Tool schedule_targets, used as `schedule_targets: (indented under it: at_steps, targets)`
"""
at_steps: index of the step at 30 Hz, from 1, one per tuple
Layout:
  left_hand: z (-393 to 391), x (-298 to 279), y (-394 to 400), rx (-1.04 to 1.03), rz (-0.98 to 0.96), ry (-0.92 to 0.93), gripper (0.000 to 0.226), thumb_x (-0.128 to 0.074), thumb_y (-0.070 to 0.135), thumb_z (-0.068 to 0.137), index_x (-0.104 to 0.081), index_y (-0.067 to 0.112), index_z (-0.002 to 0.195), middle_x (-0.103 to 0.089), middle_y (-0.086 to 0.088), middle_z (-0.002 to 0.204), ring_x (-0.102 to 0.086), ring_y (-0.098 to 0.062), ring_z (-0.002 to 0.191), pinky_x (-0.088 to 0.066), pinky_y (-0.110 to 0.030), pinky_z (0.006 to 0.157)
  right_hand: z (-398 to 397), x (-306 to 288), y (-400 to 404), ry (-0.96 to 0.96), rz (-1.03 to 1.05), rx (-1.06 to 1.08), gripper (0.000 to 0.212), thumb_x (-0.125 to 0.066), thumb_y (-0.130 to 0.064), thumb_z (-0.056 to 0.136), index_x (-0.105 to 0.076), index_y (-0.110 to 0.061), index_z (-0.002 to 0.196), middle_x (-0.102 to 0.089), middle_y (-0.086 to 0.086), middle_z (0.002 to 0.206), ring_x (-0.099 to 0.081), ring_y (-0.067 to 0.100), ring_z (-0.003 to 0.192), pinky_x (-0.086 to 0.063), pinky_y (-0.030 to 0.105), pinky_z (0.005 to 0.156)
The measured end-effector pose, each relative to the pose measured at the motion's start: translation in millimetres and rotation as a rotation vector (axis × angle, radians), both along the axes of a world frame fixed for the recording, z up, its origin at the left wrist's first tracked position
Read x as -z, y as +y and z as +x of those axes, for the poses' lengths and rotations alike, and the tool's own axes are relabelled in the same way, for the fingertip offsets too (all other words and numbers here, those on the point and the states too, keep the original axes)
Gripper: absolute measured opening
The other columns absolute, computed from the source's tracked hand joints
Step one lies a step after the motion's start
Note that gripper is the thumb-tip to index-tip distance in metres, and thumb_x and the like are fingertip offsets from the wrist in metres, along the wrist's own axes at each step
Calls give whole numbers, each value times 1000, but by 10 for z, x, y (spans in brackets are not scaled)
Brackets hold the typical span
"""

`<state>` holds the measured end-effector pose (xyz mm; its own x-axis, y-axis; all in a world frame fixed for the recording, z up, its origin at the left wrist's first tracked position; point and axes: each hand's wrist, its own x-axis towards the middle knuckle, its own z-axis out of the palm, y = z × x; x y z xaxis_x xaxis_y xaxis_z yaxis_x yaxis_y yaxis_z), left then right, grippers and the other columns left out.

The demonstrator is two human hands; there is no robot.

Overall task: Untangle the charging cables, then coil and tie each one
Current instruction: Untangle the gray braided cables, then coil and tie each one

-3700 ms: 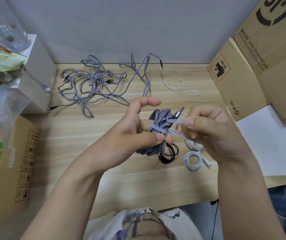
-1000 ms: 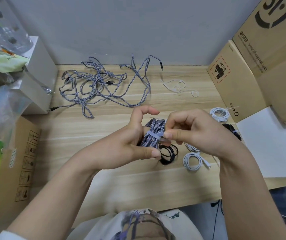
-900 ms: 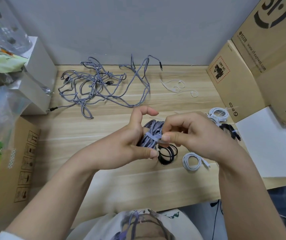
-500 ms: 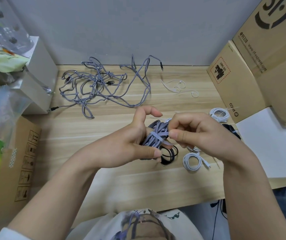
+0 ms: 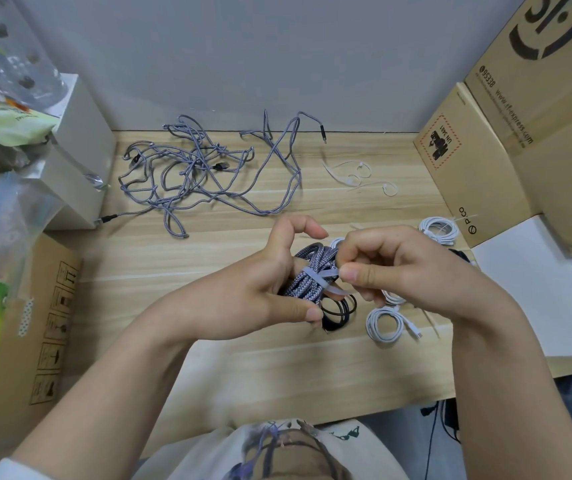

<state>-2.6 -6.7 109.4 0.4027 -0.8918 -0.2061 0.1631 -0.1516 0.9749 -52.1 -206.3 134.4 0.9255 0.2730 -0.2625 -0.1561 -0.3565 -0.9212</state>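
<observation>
My left hand (image 5: 256,292) grips a coiled grey braided cable (image 5: 307,277) above the wooden desk (image 5: 208,341). A pale tie strip (image 5: 322,277) is wrapped around the coil, and my right hand (image 5: 398,268) pinches the strip's end between thumb and forefinger. A tangle of grey braided cables (image 5: 205,171) lies at the back of the desk. Below my hands lie a tied black coil (image 5: 338,311) and a white coil (image 5: 386,323). Another white coil (image 5: 440,230) sits by the box at right.
Loose clear tie strips (image 5: 357,174) lie at the back right. Cardboard boxes (image 5: 506,133) stand along the right side, a white box (image 5: 76,150) and bags on the left, a flat carton (image 5: 35,323) at front left. A white sheet (image 5: 533,292) covers the desk's right end.
My right hand has worked the tie strip round the grey coil and shifted slightly right; the strip now crosses over itself. The left hand keeps holding the coil in place.
</observation>
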Motion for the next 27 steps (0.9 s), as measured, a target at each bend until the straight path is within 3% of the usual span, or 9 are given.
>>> schedule_targets:
  at_steps: [4, 8, 11, 15, 18, 23, 27]
  targets:
    - [5, -10, -2, -3, 12, -20, 55, -58, 5, 81, -23, 29, 116, -63, -12, 93, -49, -35, 75, -38, -41, 72, 5, -10, -7, 4, -8, -3, 10, -60, -19, 78, -60, -13, 70, -51, -3, 51, -49, 11, 50, -45, 23, 49]
    - [11, -25, 0, 1, 32, -34, 54, -57, 5, 81, -22, 28, 116, -60, -25, 98, -49, -23, 76, -39, -36, 71, 13, -28, 14, -17, -52, -3, 11, -59, -21, 77, -58, -15, 68, -51, -4, 51, -50, 10, 47, -45, 22, 50]
    - [19, -29, 8, -8, 29, -42, 54, -58, 6, 81, -23, 30, 116, -62, -21, 97, -49, -32, 75, -38, -39, 71, 8, -42, 20, -27, -23, 15, 11, -59, -20, 78, -59, -17, 68, -51, -1, 51, -49, 10, 46, -44, 21, 49]
    - [22, -26, 14, -7, 21, -38, 54, -58, 7, 81, -23, 30, 115, -64, -3, 88, -48, -35, 75, -37, -41, 71, -6, -31, 12, -13, 22, 32, 12, -59, -19, 78, -60, -18, 67, -51, 1, 51, -50, 12, 46, -44, 21, 50]
    - [14, -35, 15, -6, 26, -39, 54, -59, 7, 81, -24, 31, 115, -62, -17, 92, -47, -39, 76, -37, -43, 72, -14, -17, 9, -8, 19, 45, 11, -60, -20, 78, -60, -18, 67, -52, 1, 51, -51, 14, 46, -45, 22, 50]
    - [12, -53, 9, 17, 47, -78, 54, -58, 10, 82, -23, 32, 115, -60, -25, 102, -49, -39, 79, -39, -41, 72, -13, -39, 30, -11, -34, 53, 11, -60, -22, 77, -60, -20, 66, -53, 3, 51, -52, 14, 44, -43, 20, 50]
    - [14, -49, 14, 20, 73, -111, 53, -58, 12, 81, -23, 36, 113, -63, -16, 96, -52, -32, 77, -41, -34, 70, -13, -55, 54, -34, -122, 18, 21, -64, -19, 83, -58, -24, 63, -54, 1, 51, -54, 13, 45, -41, 20, 49]
